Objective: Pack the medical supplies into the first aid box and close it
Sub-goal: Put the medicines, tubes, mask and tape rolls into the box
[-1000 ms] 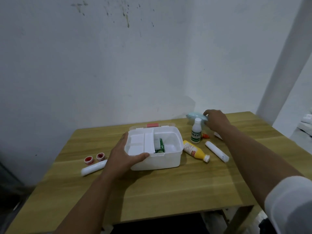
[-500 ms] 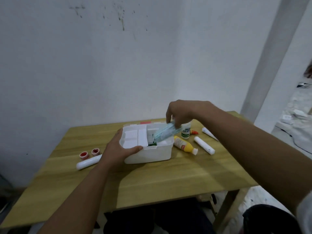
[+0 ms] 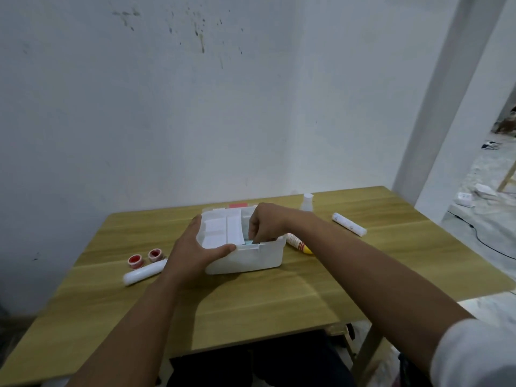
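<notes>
The open white plastic first aid box point(image 3: 245, 254) sits mid-way on the light wooden surface point(image 3: 279, 303); the left hand point(image 3: 192, 252) is clamped on its near-left corner, thumb along the front rim; the right hand point(image 3: 268, 223) reaches down into the right compartment, fingers pinched on a pale teal packet point(image 3: 248, 242) that barely shows above the rim. If the packet sits proud it may catch on the white divider tray point(image 3: 223, 229) and block the lid later; a hasty withdrawal could drag it out again. The forearm passes over the yellow-capped white bottle point(image 3: 298, 243); a careless sweep could roll it. Outside lie 2 red-centred tape rolls point(image 3: 145, 256), 2 white tubes point(image 3: 143, 273) point(image 3: 349, 228), and 1 upright white bottle point(image 3: 307, 201).
</notes>
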`<state>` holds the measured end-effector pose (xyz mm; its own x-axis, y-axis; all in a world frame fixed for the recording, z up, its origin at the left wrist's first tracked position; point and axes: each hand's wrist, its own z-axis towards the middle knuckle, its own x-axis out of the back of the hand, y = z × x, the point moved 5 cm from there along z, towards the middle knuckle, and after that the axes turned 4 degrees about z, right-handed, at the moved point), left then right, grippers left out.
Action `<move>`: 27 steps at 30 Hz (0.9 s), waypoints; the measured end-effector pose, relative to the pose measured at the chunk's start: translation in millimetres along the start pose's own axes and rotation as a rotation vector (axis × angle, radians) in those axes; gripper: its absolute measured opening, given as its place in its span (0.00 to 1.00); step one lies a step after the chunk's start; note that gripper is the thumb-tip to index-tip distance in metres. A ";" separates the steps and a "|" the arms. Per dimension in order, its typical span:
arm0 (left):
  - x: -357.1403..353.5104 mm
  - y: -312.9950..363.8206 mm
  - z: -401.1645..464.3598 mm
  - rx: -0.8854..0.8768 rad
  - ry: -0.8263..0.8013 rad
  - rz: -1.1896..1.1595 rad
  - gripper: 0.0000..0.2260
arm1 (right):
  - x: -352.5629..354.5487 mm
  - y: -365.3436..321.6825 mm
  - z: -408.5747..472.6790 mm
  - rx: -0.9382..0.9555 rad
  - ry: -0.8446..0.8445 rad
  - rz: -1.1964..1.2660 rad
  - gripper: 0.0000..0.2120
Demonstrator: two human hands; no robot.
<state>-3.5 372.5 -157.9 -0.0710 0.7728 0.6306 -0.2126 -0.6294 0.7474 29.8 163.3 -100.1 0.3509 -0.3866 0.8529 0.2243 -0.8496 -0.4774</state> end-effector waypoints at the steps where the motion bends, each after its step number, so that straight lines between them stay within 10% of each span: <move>1: 0.6 -0.8 0.2 0.013 0.000 0.005 0.50 | -3.3 0.6 3.1 -0.001 0.009 0.000 0.03; 10: 1.8 1.6 -0.3 0.004 -0.007 0.017 0.53 | 8.3 -1.4 -1.2 -0.014 0.059 0.181 0.03; 17: 1.1 1.1 0.2 0.007 0.005 -0.013 0.49 | 89.3 55.6 -30.7 -0.057 0.667 0.091 0.10; 27: 0.8 1.2 -0.5 0.015 -0.005 -0.043 0.48 | 58.1 135.2 -33.0 -0.285 0.671 0.210 0.17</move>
<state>-4.3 372.4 -156.6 -0.0575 0.7987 0.5990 -0.2008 -0.5970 0.7767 50.5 14.0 -108.1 -0.2883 -0.6085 0.7393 -0.0621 -0.7586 -0.6486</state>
